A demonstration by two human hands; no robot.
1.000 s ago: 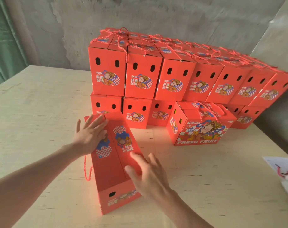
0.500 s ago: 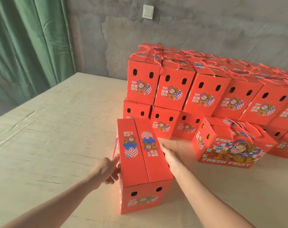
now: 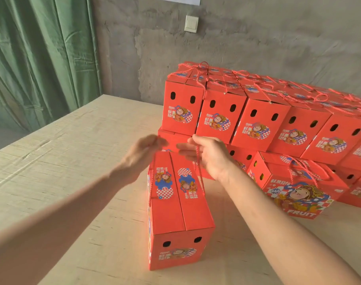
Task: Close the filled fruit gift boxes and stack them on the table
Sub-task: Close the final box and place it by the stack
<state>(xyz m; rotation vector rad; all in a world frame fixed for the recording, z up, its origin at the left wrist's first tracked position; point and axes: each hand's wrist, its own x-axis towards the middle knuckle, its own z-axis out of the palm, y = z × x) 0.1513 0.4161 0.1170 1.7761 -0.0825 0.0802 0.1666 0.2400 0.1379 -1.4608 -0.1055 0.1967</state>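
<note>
Head view: your closed red gift box point(image 3: 175, 212) stands on the desk point(image 3: 83, 151), before the stacked boxes point(image 3: 258, 120). Your right hand point(image 3: 208, 155) pinches the right rope handle point(image 3: 200, 175). Your left hand point(image 3: 142, 151), blurred, curls its fingers point(image 3: 161, 141) on the left rope handle point(image 3: 150, 188).

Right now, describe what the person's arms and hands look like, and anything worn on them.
The left forearm and right forearm are bare up to the frame's edge, with no sleeves. No gloves, watch, bracelet or ring show. The left hand is motion-blurred, so fine details there cannot be told. The right hand is sharper and shows nothing worn.
</note>
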